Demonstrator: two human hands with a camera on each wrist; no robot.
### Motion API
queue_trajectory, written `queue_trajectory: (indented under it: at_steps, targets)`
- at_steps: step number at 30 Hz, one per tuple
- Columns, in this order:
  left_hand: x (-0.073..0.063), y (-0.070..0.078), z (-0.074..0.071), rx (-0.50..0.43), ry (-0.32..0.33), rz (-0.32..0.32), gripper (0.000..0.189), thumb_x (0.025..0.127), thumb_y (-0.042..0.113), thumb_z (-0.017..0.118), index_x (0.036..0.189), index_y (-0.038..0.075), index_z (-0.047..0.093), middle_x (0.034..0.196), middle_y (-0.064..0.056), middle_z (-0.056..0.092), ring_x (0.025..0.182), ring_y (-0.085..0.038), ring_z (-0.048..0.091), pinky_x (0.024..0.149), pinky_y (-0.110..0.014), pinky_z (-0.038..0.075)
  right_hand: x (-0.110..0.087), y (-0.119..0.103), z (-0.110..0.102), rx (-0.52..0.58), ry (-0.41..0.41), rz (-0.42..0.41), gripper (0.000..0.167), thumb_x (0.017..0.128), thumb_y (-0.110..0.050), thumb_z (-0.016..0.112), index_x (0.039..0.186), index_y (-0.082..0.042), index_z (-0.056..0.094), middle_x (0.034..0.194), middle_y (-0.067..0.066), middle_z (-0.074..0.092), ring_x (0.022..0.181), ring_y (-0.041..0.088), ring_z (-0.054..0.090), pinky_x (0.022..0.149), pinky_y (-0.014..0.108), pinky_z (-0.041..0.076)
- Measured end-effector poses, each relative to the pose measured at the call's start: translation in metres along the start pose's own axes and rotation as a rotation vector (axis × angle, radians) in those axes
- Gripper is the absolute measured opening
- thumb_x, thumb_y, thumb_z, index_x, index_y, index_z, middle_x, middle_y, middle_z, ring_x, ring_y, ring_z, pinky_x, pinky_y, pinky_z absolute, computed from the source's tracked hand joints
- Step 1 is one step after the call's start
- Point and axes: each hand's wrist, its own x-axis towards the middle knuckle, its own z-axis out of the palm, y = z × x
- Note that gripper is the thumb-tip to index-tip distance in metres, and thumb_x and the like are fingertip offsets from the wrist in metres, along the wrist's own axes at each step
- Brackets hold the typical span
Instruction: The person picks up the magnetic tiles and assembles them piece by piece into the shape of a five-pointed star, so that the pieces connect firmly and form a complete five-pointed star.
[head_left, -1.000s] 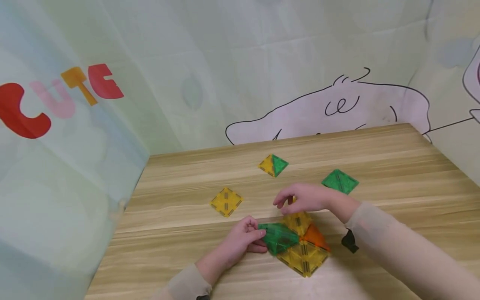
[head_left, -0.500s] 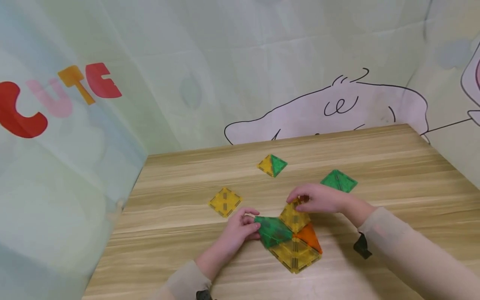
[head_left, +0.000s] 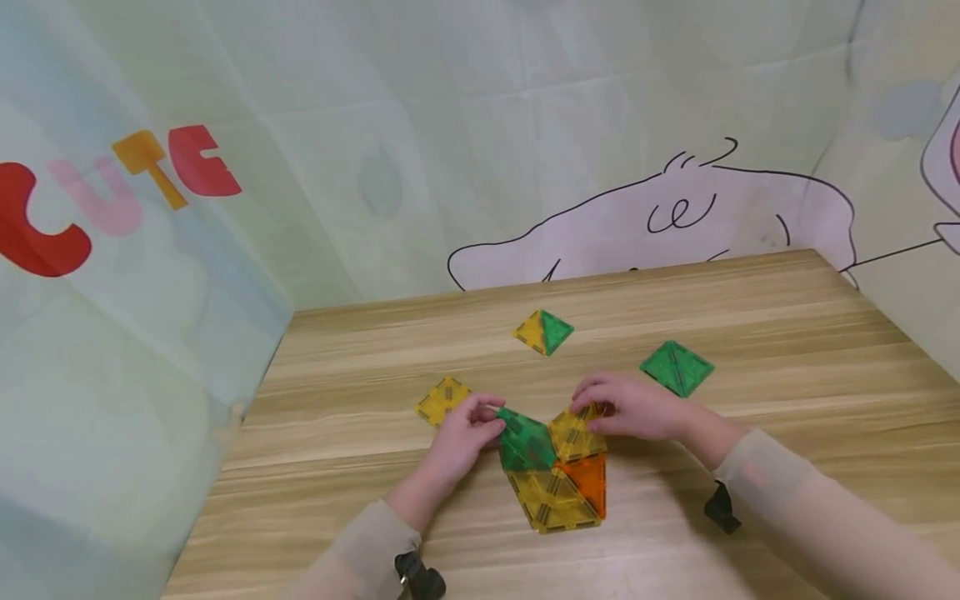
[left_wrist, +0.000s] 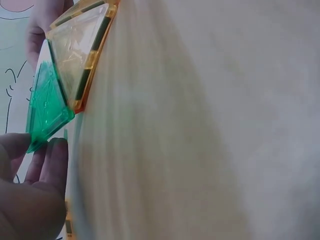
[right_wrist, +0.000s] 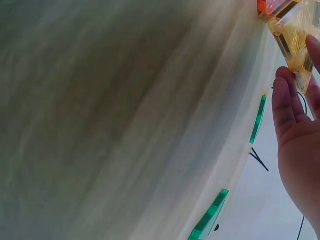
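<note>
A joined group of translucent magnetic tiles sits between the hands in the head view. Its green part (head_left: 525, 446) is at upper left and a yellow part (head_left: 551, 500) at the bottom. An orange triangle (head_left: 588, 483) is at right, under another yellow part (head_left: 576, 437). My left hand (head_left: 457, 442) pinches the green part's outer corner between thumb and fingers; the left wrist view shows this green corner (left_wrist: 47, 110) tilted up. My right hand (head_left: 633, 406) pinches the upper yellow part's tip, also visible as a yellow tile (right_wrist: 292, 37) in the right wrist view.
On the wooden table (head_left: 360, 350) lie a yellow diamond (head_left: 442, 402), partly behind the left hand, a yellow-and-green diamond (head_left: 543, 332) farther back, and a green diamond (head_left: 677, 367) beyond the right hand. A printed cloth (head_left: 375, 167) hangs behind the table.
The right hand has taken hold of the upper yellow part's tip. The joined tiles have shifted left and turned, the green part swinging up with the left hand, which now overlaps the yellow diamond.
</note>
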Motion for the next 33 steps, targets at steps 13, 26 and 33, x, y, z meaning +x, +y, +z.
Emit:
queue_trajectory:
  at_steps: [13, 26, 33]
  targets:
    - [0.011, 0.003, -0.005, 0.149, 0.027, 0.013, 0.025, 0.09, 0.008, 0.059, 0.114, 0.004, 0.06, 0.102, -0.008, 0.059, 0.096, -0.02, 0.054, 0.086, -0.035, 0.046, -0.004, 0.002, 0.007, 0.031, 0.029, 0.053, 0.021, 0.088, -0.019, 0.066, 0.109, -0.019, 0.066, 0.117, -0.001, 0.053, 0.096, 0.013, 0.054, 0.083, 0.032, 0.048]
    - [0.011, 0.006, -0.004, 0.141, -0.019, 0.018, 0.032, 0.087, 0.007, 0.064, 0.118, 0.004, 0.058, 0.098, -0.009, 0.057, 0.086, -0.019, 0.056, 0.074, -0.031, 0.05, -0.006, -0.003, 0.008, 0.073, -0.034, 0.033, 0.028, 0.087, -0.022, 0.067, 0.114, -0.027, 0.063, 0.126, 0.003, 0.045, 0.11, 0.024, 0.047, 0.089, 0.043, 0.042]
    - [0.012, 0.005, -0.003, 0.181, -0.02, 0.017, 0.031, 0.088, 0.011, 0.064, 0.118, 0.005, 0.058, 0.099, -0.008, 0.056, 0.087, -0.02, 0.054, 0.074, -0.033, 0.049, -0.001, -0.006, 0.008, 0.097, -0.08, 0.006, 0.031, 0.088, -0.019, 0.065, 0.118, -0.025, 0.061, 0.128, 0.003, 0.047, 0.115, 0.025, 0.046, 0.094, 0.048, 0.04]
